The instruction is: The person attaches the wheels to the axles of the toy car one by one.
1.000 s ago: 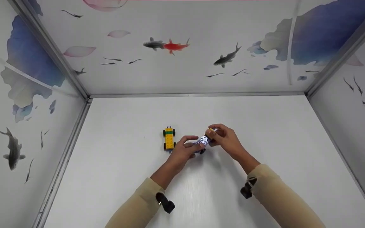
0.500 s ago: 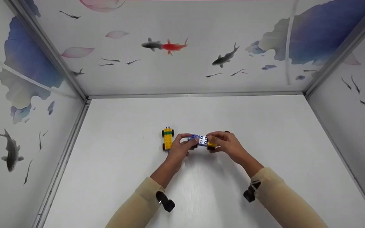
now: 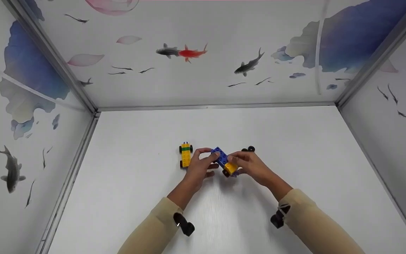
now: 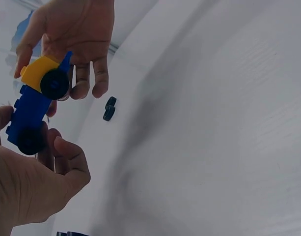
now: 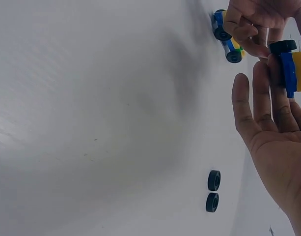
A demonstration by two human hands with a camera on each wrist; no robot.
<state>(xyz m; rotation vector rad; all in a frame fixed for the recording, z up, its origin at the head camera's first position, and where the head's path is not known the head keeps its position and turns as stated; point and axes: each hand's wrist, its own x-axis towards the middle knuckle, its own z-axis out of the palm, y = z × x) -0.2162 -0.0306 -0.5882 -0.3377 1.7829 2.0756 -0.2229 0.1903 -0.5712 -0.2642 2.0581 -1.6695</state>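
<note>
Two hands hold one small toy car above the middle of the white surface (image 3: 294, 141). The left hand (image 3: 197, 168) has its fingers curled around the blue end of the blue and yellow car (image 3: 224, 161), and the right hand (image 3: 250, 166) pinches the yellow end with thumb and fingers. In the left wrist view the car (image 4: 35, 105) shows two black wheels on its lower side, and it does not touch the surface. A second car, the yellow car (image 3: 185, 154) with a green band, stands on the surface just beside the left hand, toward the left edge. A pair of loose black wheels (image 3: 248, 149) lies close behind the right hand, toward the far edge; in the right wrist view the pair (image 5: 213, 190) is clearly apart from the hand. My judgement is that the step in hand is assembling the blue and yellow car. The next move probably needs one hand to release and reach for the loose wheels, while the other keeps the car steady.
</note>
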